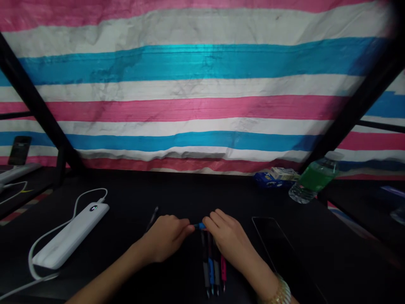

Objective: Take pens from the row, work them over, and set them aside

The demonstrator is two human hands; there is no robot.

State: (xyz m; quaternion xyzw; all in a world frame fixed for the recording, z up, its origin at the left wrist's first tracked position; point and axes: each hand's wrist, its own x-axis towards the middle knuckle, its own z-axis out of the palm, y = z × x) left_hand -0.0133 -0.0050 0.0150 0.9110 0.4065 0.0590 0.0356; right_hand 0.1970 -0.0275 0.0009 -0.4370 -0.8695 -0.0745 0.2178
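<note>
Between left hand [169, 237] and right hand [228, 236], slim bright-blue pen section [200, 226].

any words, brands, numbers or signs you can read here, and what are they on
No text can be read with certainty.
White oblong plastic device: marks on its round lit display, too small.
Clear plastic bottle with green label: print blurred.
Blue box and pale box: print too small.
Dark upright phone: screen marks blurred.
Slim pens with grey, blue and pink grips: nothing legible.
</note>
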